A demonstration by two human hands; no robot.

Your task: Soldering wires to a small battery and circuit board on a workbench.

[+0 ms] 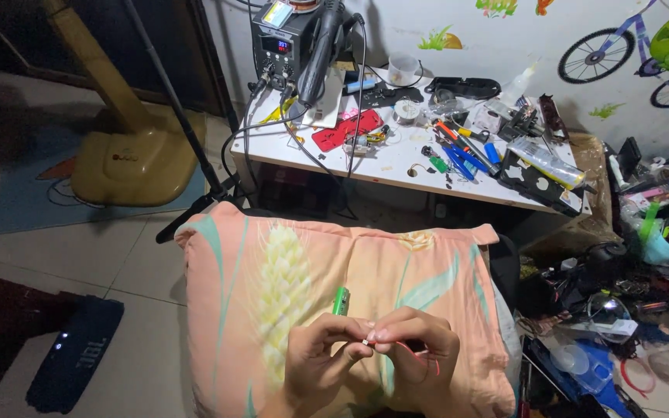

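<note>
Peach floral pillow [311, 279] lies beneath both hands. Left hand [315, 360] and right hand [420, 348] meet fingertip to fingertip, each grip pinching a tiny white part [367, 340]; green cylinder [341, 300] just above, red wire [420, 352] at right.

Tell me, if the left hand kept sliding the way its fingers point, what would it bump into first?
Almost at once the right hand: the left hand points across at it, their fingertips already pinching one tiny white part.
</note>
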